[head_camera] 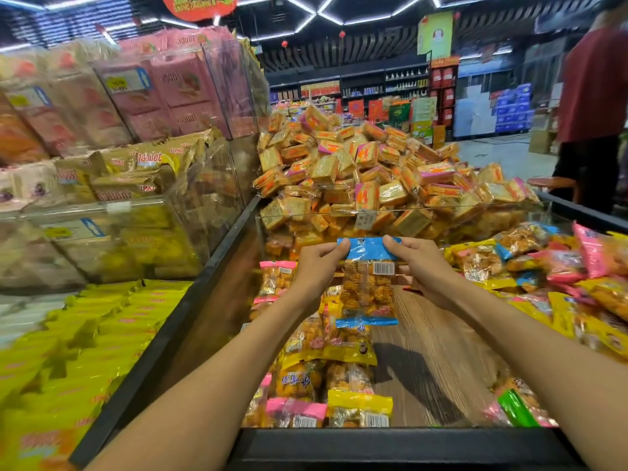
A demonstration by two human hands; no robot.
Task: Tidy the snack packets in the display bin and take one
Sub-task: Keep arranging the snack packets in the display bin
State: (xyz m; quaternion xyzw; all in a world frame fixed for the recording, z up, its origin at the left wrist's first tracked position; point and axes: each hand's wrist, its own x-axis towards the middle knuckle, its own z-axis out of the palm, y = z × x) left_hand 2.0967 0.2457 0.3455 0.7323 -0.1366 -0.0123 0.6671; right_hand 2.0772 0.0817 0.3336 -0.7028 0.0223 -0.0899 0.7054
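A blue-edged snack packet [368, 283] hangs upright above the display bin [401, 436], its barcode side facing the camera and orange fried pieces showing through the clear film. The left hand [317, 266] pinches the packet's top blue strip at its left corner, thumb and fingers curled on it. The right hand [419, 270] pinches the same strip at its right corner, its lower fingers lying behind the packet's side. Below the packet, a row of yellow and pink packets [323, 379] lies along the left of the bin's wood-grain floor [428, 351], part of which is bare. A loose heap of mixed packets [560, 270] fills the bin's right side. Beyond a clear divider [407, 210] rises a pile of orange square packets [367, 171]. A person in a red top [594, 96] stands far right.
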